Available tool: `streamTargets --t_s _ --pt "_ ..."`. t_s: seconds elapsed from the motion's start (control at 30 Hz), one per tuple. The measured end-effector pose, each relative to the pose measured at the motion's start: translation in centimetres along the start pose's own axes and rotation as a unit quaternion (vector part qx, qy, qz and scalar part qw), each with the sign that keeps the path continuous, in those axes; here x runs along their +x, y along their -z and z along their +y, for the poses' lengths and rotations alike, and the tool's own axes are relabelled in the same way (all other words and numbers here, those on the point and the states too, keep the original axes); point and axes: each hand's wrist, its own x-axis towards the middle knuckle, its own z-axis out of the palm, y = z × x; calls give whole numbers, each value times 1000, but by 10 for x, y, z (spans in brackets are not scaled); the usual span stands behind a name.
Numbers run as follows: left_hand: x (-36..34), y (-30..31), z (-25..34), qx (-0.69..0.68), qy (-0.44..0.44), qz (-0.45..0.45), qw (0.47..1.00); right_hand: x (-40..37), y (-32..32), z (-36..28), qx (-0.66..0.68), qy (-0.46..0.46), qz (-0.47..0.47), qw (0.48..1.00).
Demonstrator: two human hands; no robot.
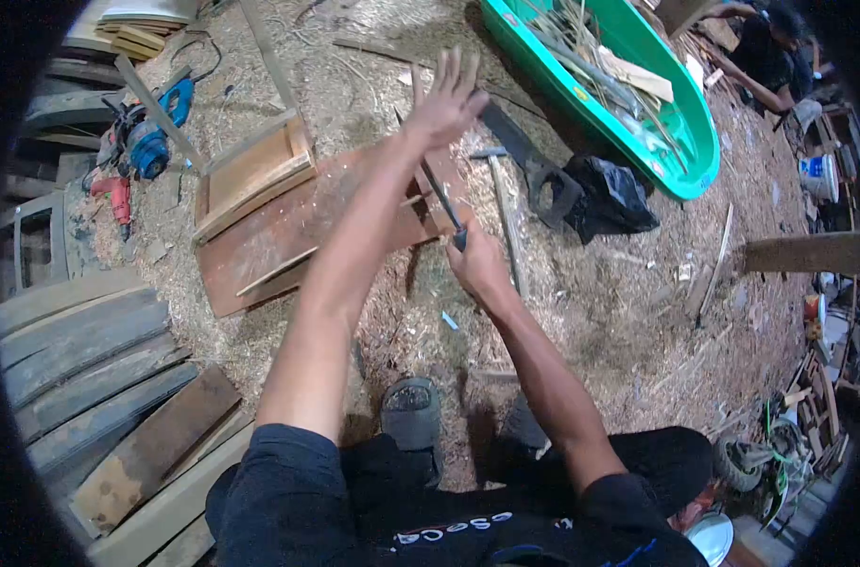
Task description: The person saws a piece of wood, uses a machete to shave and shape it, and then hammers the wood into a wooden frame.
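My left hand (441,111) is stretched forward over the far end of the tool, its fingers spread and somewhat blurred. Nearer to me, my right hand (480,263) is closed on the dark handle of a long, thin tool (437,187); whether it is a file or a chisel I cannot tell. Its shaft points forward and left. Below and left of it lies a reddish-brown wooden board (288,248), with a wooden frame (255,177) on its left part. A hammer (499,180) rests on the ground just right of the tool.
Power tools (148,146) and a red drill (115,201) lie left. Curved boards (90,335) are stacked lower left. A green tub (695,123) holds scraps, near a black bag (605,198). Another person (765,57) is at upper right. Shavings cover the floor.
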Motion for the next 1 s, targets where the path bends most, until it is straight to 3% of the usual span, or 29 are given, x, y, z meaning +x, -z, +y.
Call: streamTargets --t_s 0.1,0.13,0.23,0.27,0.37,0.5,0.53,0.6,0.63,0.67,0.73,0.83,0.87,1.0 --pt "20 56 43 -12 -73 100 992 1 -1 -4 6 -61 -36 997" --pt "20 65 54 -1 -99 129 987 -1 -4 -1 5 -38 -25 999" --pt "-21 -9 0 84 -31 39 995 -2 -4 0 -2 -25 -21 999" --pt "-33 -50 -35 37 -46 16 998 0 -4 6 -15 -1 -20 1000" --pt "-8 -13 4 29 -15 -31 999 -22 -11 31 -34 5 -13 999" --pt "-8 50 49 -20 11 136 990 -14 -11 25 9 -42 -14 999" --pt "-24 54 55 -8 18 223 975 -12 -3 17 21 -36 -7 999" --pt "-70 53 60 -127 199 183 954 -3 -6 22 72 -46 -2 996" --pt "-96 36 50 -84 223 162 957 -5 -4 22 93 -52 6 994" --pt "-123 19 46 -80 207 184 958 -6 -1 21 113 -59 16 992" --pt "-172 -11 47 40 188 120 974 -8 -1 36 125 -44 59 989" --pt "-194 -20 52 -23 149 148 977 -10 16 33 101 -66 95 988" --pt "-195 -23 50 -56 178 135 973 -8 17 40 79 -68 90 991" --pt "-187 -13 37 -24 112 114 987 -16 19 37 78 -46 113 990"
